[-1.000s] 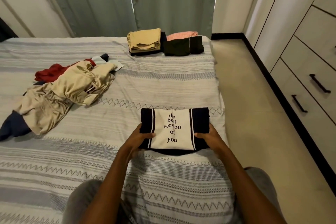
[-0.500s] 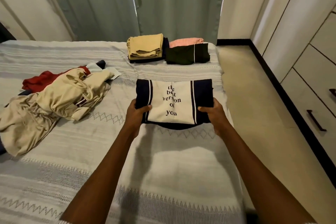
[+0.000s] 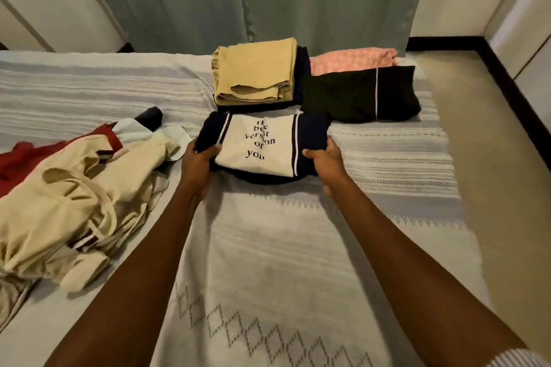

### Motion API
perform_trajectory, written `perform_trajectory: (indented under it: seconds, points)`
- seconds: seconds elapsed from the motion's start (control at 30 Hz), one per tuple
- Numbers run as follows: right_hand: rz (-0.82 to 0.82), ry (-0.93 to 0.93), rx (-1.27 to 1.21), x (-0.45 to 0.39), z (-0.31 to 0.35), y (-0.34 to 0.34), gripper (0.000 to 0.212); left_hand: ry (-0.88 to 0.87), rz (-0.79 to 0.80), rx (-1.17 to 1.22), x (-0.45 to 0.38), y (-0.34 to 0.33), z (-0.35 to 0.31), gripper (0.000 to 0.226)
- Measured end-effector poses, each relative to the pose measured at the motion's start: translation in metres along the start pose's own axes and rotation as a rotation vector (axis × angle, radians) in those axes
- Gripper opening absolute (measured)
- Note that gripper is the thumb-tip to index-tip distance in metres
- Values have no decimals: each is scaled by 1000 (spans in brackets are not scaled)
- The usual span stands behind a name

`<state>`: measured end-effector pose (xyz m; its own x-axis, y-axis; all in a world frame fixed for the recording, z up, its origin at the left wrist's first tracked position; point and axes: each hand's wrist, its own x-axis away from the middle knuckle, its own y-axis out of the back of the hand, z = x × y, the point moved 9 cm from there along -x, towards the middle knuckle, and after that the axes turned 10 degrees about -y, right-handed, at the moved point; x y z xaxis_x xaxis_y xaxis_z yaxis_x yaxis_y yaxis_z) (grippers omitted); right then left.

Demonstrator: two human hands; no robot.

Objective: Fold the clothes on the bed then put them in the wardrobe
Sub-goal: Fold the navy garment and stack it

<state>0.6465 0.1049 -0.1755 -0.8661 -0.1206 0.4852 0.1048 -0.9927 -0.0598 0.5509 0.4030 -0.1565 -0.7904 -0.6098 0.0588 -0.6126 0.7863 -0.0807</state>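
**Navy-and-cream shirt, folded, in hand at the stacks**

Navy knit with a cream printed panel, the folded shirt forms a soft rectangle, gripped at its two short ends by the left hand and right hand, just before the finished stacks.

- Done: tan folded stack, matte and flat-edged; black folded item with a white stripe; pink folded piece behind it.
- Left: unfolded heap of cream and red cloth, crumpled, at the left of the bed, whose cover is woven and striped.
- Wardrobe stage, by my judgement, not begun.
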Motion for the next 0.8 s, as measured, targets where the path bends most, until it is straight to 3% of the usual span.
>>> perform_trajectory:
  seconds: [0.1, 0.27, 0.4, 0.47, 0.53, 0.67, 0.73, 0.8]
  points:
    - [-11, -8, 5, -43, 13, -27, 55, -23, -62, 2, -51, 6, 13, 73]
    - [-44, -7, 5, -84, 7, -35, 63, -81, -118, -258, -60, 6, 32, 58]
    - [49, -98, -177, -91, 4, -34, 51, 102, 63, 120, -78, -11, 41, 49]
    - [90, -66, -205, -90, 16, -34, 44, 162, 84, 57, -84, -12, 33, 47]
    - [126, 21, -197, -87, 28, -37, 45, 56, 29, -33, -90, -7, 19, 38]
    - [184, 123, -248, -79, 36, -44, 51, -133, 78, 270, -90, -16, -7, 40]
    - [140, 90, -229, -84, 27, -44, 49, -83, 6, 220, -93, -5, 13, 41]
    - [60, 30, -118, -86, 15, -42, 50, 71, -115, 10, -93, 12, 46, 41]
